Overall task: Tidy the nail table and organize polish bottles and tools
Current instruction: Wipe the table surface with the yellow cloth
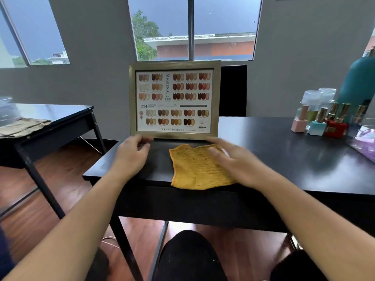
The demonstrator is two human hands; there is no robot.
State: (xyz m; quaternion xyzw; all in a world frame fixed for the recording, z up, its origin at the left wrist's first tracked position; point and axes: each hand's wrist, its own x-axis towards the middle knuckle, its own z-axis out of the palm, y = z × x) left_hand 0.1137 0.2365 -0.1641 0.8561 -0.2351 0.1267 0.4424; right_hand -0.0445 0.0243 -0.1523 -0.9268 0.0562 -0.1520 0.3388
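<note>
A gold-framed colour chart (175, 99) stands upright near the front of the black worktop (284, 155), its rows of painted nail swatches facing the camera. Everything else is easiest placed against this frame.

The left hand (132, 155) sits at the frame's lower left corner, its thumb lying along the bottom edge and the fingers (142, 148) curled loosely together below it; whether they actually grip the frame or only rest against it is hard to say. The right hand (233, 159) is at the lower right corner, blurred, with its fingers spread and flat, held just over the far edge of an orange cloth (197, 168). That cloth lies flat on the worktop directly in front of the frame, its near edge hanging slightly over the worktop's front lip.

To the right of the frame, well apart from it, a cluster of polish bottles (328, 122) stands at the worktop's back (a pink one, a pale blue one and a red one with gold caps are clearest), with two clear-lidded bottles (316, 100) behind them. Far left of the frame a second black table (60, 118) carries a folded beige cloth (22, 126).
</note>
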